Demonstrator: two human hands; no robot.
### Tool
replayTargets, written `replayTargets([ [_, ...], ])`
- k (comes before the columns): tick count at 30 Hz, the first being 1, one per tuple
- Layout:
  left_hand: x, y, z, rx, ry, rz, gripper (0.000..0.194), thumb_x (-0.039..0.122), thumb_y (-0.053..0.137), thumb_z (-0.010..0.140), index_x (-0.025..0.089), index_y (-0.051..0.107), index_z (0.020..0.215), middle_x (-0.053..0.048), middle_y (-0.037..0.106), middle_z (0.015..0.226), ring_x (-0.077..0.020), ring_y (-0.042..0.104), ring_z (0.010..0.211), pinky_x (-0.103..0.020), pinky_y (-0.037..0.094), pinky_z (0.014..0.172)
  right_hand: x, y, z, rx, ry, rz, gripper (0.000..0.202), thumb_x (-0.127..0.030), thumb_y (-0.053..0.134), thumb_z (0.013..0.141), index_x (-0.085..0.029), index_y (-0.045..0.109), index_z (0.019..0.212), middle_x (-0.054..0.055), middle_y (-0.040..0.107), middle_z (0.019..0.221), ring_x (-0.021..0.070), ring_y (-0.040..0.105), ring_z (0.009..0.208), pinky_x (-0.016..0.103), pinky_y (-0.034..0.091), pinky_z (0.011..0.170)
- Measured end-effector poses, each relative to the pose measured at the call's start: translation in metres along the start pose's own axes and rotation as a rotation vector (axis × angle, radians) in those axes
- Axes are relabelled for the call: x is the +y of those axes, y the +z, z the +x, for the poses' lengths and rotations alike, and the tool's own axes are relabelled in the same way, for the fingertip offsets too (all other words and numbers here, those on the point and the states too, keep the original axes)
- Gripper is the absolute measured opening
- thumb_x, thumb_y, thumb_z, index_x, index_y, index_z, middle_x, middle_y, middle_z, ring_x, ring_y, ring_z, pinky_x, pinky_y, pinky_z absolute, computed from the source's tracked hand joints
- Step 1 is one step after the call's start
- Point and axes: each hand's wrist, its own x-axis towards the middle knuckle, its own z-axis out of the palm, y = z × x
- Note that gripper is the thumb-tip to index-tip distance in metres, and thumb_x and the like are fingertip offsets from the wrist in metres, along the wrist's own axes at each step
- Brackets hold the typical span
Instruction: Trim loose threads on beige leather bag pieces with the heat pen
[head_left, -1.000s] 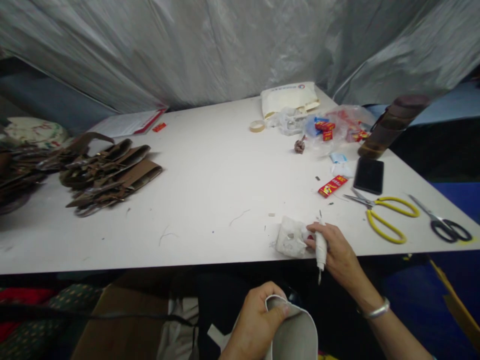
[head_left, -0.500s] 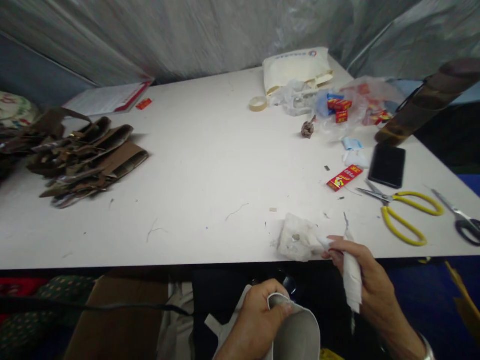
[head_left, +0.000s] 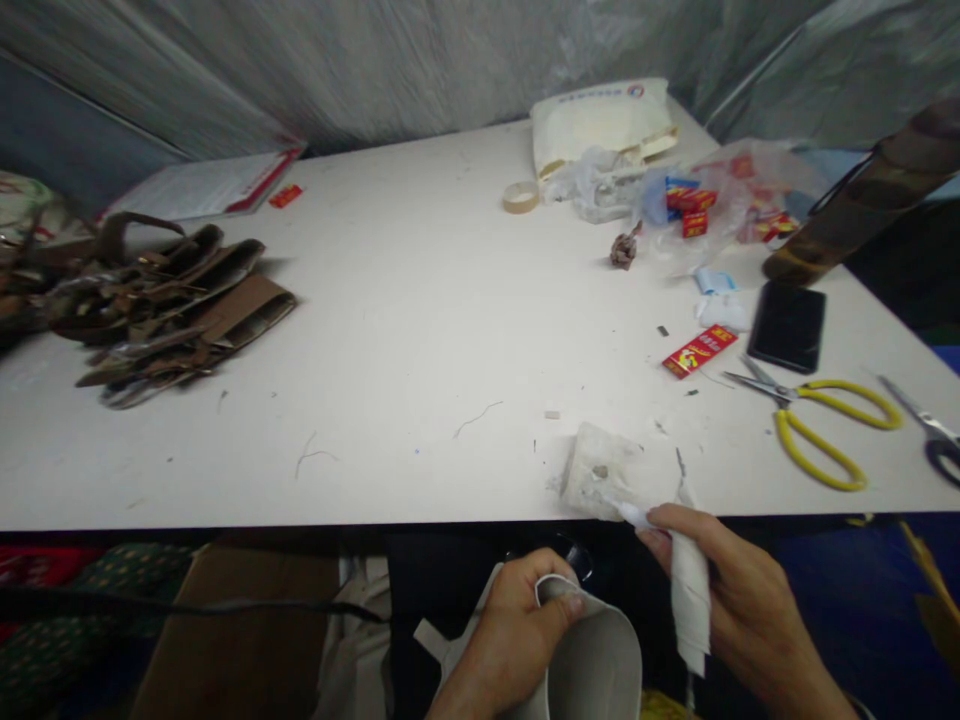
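Small craft workshop, makeshift by the look of it. Landmark: the large white worktable [head_left: 420,330], its top scuffed and littered with thread ends and scraps. Behind the worktable, crinkled silver-grey plastic sheeting [head_left: 390,70] hangs as a wall. At the worktable's left end, a heap of brown cut leather pieces [head_left: 165,310]. On its right part, yellow-handled scissors [head_left: 817,420] and, at the right edge, black-handled scissors [head_left: 934,435]. Toward the far right of the worktable, small red boxes [head_left: 690,210] in a clear plastic bag, with a roll of beige tape [head_left: 519,197] just left of them.
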Motion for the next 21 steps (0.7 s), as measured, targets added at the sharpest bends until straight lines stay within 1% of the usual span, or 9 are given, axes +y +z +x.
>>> replayTargets([
  [9, -0.0008, -0.0026, -0.0009, 0.004, 0.013, 0.036, 0.007, 0.023, 0.065, 0.078, 0.017, 0.066, 0.079, 0.003, 0.053, 0.070, -0.0143, 0.046, 0.070, -0.025, 0.034, 0.064, 0.0022, -0.0015, 0.0019, -0.042, 0.001, 0.009, 0.015, -0.031, 0.065, 0.104, -0.029, 0.066, 0.119, 0.003, 0.078, 0.098, 0.0193, 0.078, 0.079, 0.020, 0.060, 0.066],
  [13, -0.0017, -0.0023, -0.0009, 0.007, 0.015, 0.029, 0.007, 0.023, 0.066, 0.078, 0.017, 0.066, 0.079, 0.002, 0.054, 0.071, -0.0146, 0.046, 0.071, -0.025, 0.034, 0.064, -0.0007, -0.0016, 0.0027, -0.030, 0.012, 0.018, 0.013, -0.032, 0.064, 0.105, -0.029, 0.066, 0.117, 0.002, 0.078, 0.096, 0.0190, 0.077, 0.077, 0.020, 0.059, 0.065],
  [17, -0.0003, -0.0025, -0.0015, 0.007, 0.025, 0.027, 0.006, 0.022, 0.065, 0.077, 0.016, 0.067, 0.079, 0.002, 0.053, 0.070, -0.0144, 0.046, 0.070, -0.025, 0.034, 0.064, -0.0027, -0.0023, 0.0043, -0.046, 0.013, 0.013, 0.011, -0.032, 0.064, 0.106, -0.028, 0.066, 0.116, 0.002, 0.077, 0.092, 0.0177, 0.075, 0.071, 0.020, 0.058, 0.063],
  [21, 0.0011, -0.0034, -0.0021, 0.005, 0.023, 0.019, 0.006, 0.021, 0.064, 0.076, 0.016, 0.067, 0.078, 0.002, 0.053, 0.069, -0.0140, 0.046, 0.070, -0.025, 0.034, 0.064, -0.0038, -0.0035, 0.0055, -0.056, -0.020, 0.000, 0.010, -0.030, 0.062, 0.107, -0.026, 0.065, 0.116, 0.002, 0.076, 0.093, 0.0169, 0.075, 0.073, 0.020, 0.057, 0.063],
])
